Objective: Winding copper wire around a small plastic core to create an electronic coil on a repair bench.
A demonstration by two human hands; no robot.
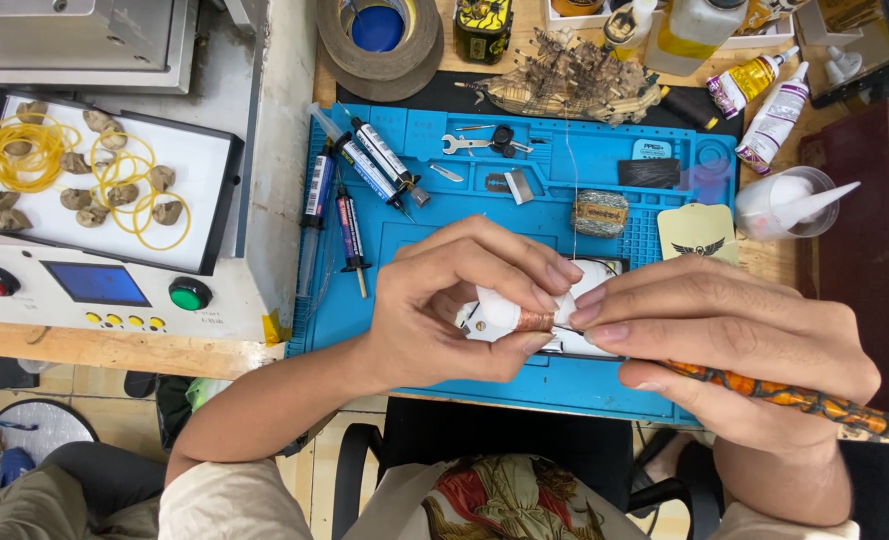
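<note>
Copper-coloured wire winding is being shown around a small white cylinder (505,315), which is being held above the middle of the blue work mat (445,370). The left hand (455,305) is being closed around the cylinder, its grip narrow, with thumb below and fingers over the top. The right hand (725,345) is being held just right of the cylinder, its fingertips pinched together against the cylinder's end, where a thin thread is being drawn taut. An orange and black patterned tool handle (815,402) is also being gripped in the right palm, running off to the lower right of the mat.

At the upper left of the mat, several syringes (350,190) are lying side by side. Near the mat's top edge, a small spanner (462,144) and a razor blade (518,186) are resting, and a wooden model ship (570,82) is standing just beyond that edge. To the right of the mat, white glue bottles (777,115) are lying on the counter (115,352). To the left of the mat, a black-rimmed tray (227,200) is carrying yellow rubber bands (25,152) and small stones on a machine with a red and a green button.
</note>
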